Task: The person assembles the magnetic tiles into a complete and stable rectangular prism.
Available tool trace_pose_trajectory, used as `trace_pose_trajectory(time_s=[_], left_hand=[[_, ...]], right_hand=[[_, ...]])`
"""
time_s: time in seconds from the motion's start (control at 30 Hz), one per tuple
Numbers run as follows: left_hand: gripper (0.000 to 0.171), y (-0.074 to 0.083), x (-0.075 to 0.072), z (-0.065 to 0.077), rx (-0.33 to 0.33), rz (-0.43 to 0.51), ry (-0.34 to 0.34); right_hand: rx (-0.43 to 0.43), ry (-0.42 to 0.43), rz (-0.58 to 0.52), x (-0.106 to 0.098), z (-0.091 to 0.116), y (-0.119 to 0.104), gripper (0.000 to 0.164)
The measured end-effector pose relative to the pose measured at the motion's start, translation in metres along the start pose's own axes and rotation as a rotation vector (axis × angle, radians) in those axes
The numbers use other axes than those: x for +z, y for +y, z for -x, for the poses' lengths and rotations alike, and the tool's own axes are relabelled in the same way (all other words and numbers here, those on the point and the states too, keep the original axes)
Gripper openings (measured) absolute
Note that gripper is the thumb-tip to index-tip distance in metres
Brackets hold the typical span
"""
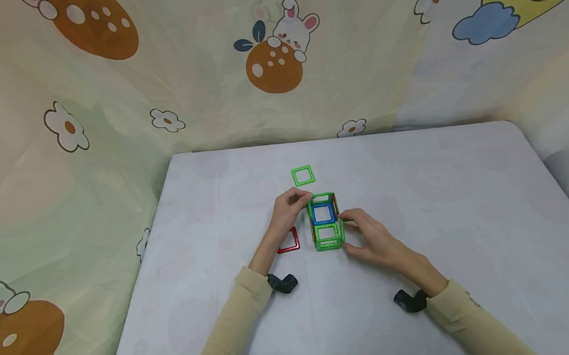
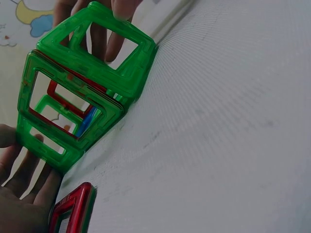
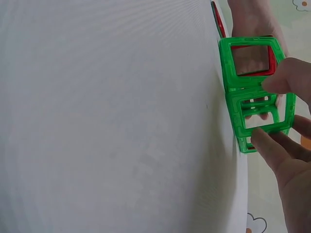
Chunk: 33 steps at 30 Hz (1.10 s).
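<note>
A box-like structure of magnetic tiles (image 1: 329, 245), with open square frames in green, red and blue, stands on the table between the two hands. At its far left corner, my left hand (image 1: 288, 212) holds it with thumb and fingertips. My right hand (image 1: 373, 240) grips a green square tile (image 3: 237, 114) on the structure's right side, thumb at one edge and fingers at the other. The blue tile (image 1: 313, 215) lies in the middle, seen from above. In the left wrist view, a green tile and a red-edged tile (image 2: 73, 137) form the near side.
A loose green square tile (image 1: 295, 178) lies beyond the structure. Beside the left wrist lies a red square tile (image 1: 296, 239), partly hidden by the hand. The white table (image 1: 452, 200) meets a patterned cloth backdrop (image 1: 199, 68) behind and at the sides.
</note>
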State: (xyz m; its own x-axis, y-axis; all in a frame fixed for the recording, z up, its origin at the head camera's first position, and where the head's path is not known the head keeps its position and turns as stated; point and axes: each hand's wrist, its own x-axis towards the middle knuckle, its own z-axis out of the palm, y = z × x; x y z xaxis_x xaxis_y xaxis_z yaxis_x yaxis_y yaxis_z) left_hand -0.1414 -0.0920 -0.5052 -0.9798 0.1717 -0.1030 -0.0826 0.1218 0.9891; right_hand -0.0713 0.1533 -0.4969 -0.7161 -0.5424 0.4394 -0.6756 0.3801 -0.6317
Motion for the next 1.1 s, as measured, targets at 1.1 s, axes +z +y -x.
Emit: trace_pose_trajectory(time_s=[1.1], left_hand=[[0.026,0.0006,0.0013,-0.0003,-0.012,0.025,0.004]], right_hand=[[0.055,0.038,-0.031,0.0032,0.0051,-0.007,0.072]])
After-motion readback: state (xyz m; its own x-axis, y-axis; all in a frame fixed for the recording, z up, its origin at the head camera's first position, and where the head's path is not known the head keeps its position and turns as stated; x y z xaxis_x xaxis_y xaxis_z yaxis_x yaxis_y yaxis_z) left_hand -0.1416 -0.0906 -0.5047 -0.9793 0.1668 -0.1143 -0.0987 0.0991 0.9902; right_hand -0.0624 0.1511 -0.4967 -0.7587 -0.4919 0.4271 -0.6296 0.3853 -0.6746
